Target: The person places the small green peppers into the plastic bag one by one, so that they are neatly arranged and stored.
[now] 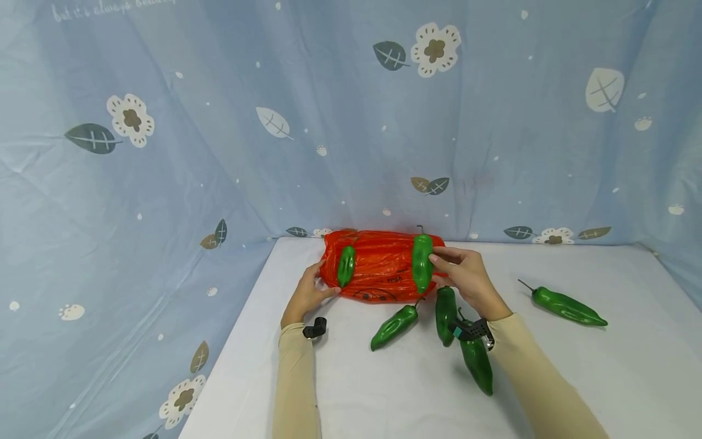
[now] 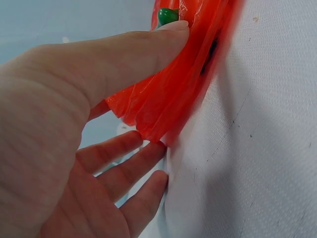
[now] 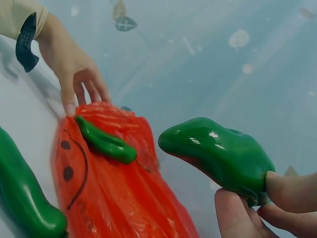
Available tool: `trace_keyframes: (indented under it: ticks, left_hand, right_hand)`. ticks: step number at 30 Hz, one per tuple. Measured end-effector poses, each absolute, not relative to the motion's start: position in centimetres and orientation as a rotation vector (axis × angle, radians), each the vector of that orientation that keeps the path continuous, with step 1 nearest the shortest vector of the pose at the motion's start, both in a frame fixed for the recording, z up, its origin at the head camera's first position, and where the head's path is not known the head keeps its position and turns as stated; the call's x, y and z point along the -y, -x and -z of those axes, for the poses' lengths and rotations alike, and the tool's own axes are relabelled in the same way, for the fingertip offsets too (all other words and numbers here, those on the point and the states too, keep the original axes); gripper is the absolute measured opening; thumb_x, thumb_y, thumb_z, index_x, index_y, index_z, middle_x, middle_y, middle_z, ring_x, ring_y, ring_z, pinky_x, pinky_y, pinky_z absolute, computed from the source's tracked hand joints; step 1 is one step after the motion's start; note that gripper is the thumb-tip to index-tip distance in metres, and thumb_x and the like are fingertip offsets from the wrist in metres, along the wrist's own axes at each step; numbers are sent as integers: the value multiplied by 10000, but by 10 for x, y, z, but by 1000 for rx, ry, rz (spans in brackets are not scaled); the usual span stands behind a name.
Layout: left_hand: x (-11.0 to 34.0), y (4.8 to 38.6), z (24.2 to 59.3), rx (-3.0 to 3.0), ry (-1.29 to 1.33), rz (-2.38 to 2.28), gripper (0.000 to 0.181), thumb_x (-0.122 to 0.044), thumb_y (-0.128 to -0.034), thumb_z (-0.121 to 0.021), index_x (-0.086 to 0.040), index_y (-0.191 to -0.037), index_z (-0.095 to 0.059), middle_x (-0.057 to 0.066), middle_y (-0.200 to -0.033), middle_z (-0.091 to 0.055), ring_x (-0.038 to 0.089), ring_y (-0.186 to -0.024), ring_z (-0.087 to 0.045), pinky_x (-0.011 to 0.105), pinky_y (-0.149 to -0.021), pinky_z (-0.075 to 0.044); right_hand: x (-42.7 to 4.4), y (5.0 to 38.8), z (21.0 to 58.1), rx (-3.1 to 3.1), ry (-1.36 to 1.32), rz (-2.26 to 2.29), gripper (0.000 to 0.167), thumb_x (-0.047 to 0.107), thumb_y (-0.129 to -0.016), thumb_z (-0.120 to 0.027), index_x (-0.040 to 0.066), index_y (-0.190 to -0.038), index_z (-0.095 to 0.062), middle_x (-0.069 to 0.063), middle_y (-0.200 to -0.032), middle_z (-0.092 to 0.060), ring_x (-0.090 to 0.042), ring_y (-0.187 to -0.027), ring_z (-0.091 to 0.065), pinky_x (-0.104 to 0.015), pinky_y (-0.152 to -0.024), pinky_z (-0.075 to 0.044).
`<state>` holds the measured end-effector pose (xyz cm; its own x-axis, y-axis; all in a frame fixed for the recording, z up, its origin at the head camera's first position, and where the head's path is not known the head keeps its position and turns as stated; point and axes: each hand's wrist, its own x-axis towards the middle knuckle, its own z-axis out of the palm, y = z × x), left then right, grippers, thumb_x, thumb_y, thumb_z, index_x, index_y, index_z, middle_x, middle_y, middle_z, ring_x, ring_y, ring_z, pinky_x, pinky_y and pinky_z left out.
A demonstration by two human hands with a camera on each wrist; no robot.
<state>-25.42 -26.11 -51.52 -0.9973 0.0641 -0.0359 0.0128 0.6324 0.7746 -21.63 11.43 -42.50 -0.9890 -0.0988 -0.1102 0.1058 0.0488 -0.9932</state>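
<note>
A red plastic bag (image 1: 381, 259) with a drawn face on it lies at the back of the white table. My left hand (image 1: 307, 296) holds its left end, thumb on top and fingertips against the edge in the left wrist view. On the bag near that hand rests a small green chili pepper (image 3: 106, 144). My right hand (image 1: 468, 277) pinches a larger green chili pepper (image 3: 218, 153) near its stem end. The right wrist view shows this pepper raised beside the bag, its tip pointing toward the left hand.
Several more green peppers lie on the table: one pepper (image 1: 395, 327) in front of the bag, another pepper (image 1: 446, 317) and a third pepper (image 1: 478, 366) by my right wrist, and one pepper (image 1: 567, 306) far right. A blue patterned curtain (image 1: 340, 122) hangs behind.
</note>
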Motion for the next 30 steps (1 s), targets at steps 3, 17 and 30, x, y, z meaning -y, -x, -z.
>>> trace_keyframes:
  ticks: [3,17,30]
  left_hand:
    - [262,255,515,-2788,-69,-1318,900,-216,-852,-852,-130,-1604,-364,167,-1606,-411,392,-1451,-442,585,-1235,-364]
    - [262,254,518,-2781,-101,-1355,913,-204,-835,-865,-113,-1598,-372,186,-1604,-414,407,-1447,-444,595,-1226,-368]
    - [262,254,517,-2789,-99,-1348,891,-203,-840,-858,-123,-1592,-386,166,-1612,-413,395,-1469,-430,587,-1246,-343]
  right_hand:
    - [-108,219,424,-2153,-25,2063,545,207,-1029,-647,-58,-1481,-499,-191,-1304,-599,-9,-833,-729,-219,-766,-635]
    - [-92,229,426,-2101,-44,2087,518,170,-1039,-623,-64,-1482,-493,-214,-1352,-572,-12,-872,-720,-245,-823,-634]
    - [-75,241,428,-2043,-53,2121,505,172,-1026,-646,-54,-1461,-526,-191,-1315,-599,-33,-866,-724,-290,-833,-639]
